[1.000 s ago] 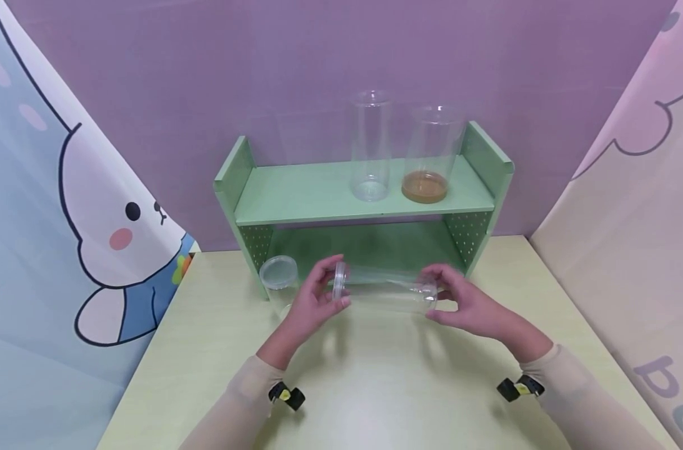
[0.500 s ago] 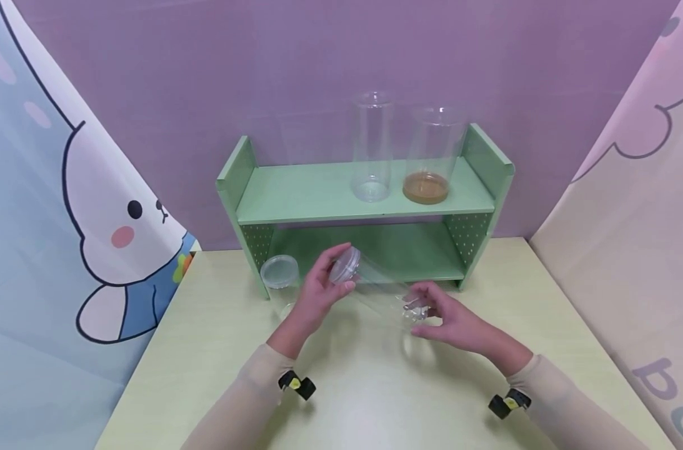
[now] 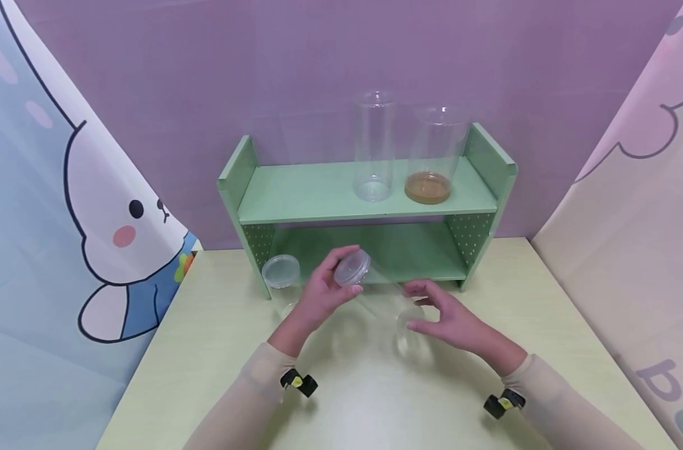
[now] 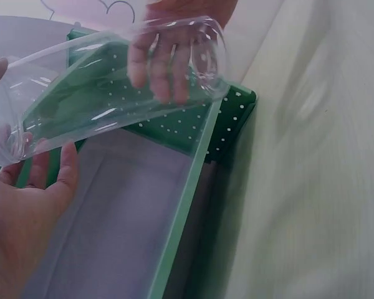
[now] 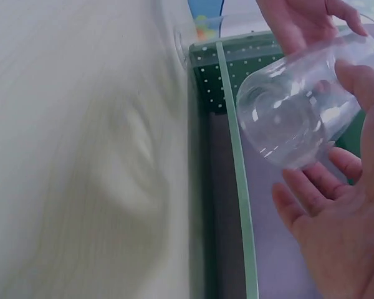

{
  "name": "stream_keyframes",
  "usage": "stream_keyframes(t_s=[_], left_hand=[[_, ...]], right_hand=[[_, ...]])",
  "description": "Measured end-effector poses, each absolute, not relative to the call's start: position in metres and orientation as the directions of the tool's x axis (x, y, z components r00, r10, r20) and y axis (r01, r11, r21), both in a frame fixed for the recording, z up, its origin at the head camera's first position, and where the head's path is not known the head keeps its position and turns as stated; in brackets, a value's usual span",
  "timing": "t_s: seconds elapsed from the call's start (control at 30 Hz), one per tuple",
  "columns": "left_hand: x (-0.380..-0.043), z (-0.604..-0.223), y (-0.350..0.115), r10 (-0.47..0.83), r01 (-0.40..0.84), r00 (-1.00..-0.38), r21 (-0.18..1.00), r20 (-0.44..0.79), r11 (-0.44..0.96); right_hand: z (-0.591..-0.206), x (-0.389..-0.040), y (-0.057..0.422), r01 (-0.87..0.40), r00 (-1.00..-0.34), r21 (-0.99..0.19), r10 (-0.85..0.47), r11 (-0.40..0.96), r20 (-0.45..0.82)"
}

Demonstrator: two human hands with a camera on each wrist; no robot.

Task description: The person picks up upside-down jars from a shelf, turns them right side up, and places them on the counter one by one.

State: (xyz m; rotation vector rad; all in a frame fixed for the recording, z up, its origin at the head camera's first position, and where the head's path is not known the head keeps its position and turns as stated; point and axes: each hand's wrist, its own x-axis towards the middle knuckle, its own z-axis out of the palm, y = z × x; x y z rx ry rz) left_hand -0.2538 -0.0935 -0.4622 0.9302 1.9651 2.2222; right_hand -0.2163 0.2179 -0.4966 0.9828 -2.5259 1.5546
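A clear plastic jar point(image 3: 382, 294) with a lid point(image 3: 352, 267) slants above the table, lid end up at the left and base down at the right. My left hand point(image 3: 320, 297) grips the lid end between thumb and fingers. Round the base end, my right hand point(image 3: 450, 315) has its thumb and fingers on either side. The left wrist view shows the see-through jar point(image 4: 106, 93) spanning both hands, with right fingers point(image 4: 165, 71) visible at its far end. In the right wrist view the jar's round base point(image 5: 280, 121) faces the camera; I see nothing inside.
A second lidded clear jar point(image 3: 281, 272) stands on the table just left of my left hand. Behind is a green two-tier shelf point(image 3: 302, 190). Its upper board holds a tall clear jar point(image 3: 375, 147) and a wider one point(image 3: 428, 187) with a brown bottom layer.
The jar has turned from level to slanting, its lid facing more toward the camera and its base lowered. My right hand has shifted left and slightly down.
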Motion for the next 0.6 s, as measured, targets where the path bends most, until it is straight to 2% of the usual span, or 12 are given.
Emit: stream_keyframes(t_s=[0.2,0.37,0.6], left_hand=[[-0.253,-0.457,-0.088,0.465,0.460,-0.767,0.884,0.441,-0.080],[-0.251,-0.455,-0.085,0.509,0.493,-0.756,0.870,0.411,0.030],[-0.251,-0.454,-0.083,0.531,0.506,-0.745,0.861,0.404,0.055]], right_hand=[[-0.491,-0.219,0.204,-0.543,-0.796,-0.790,-0.472,0.285,0.377],[-0.485,-0.220,0.196,-0.517,-0.815,-0.807,-0.455,0.287,0.360],[-0.482,-0.221,0.191,-0.499,-0.818,-0.822,-0.462,0.275,0.343]])
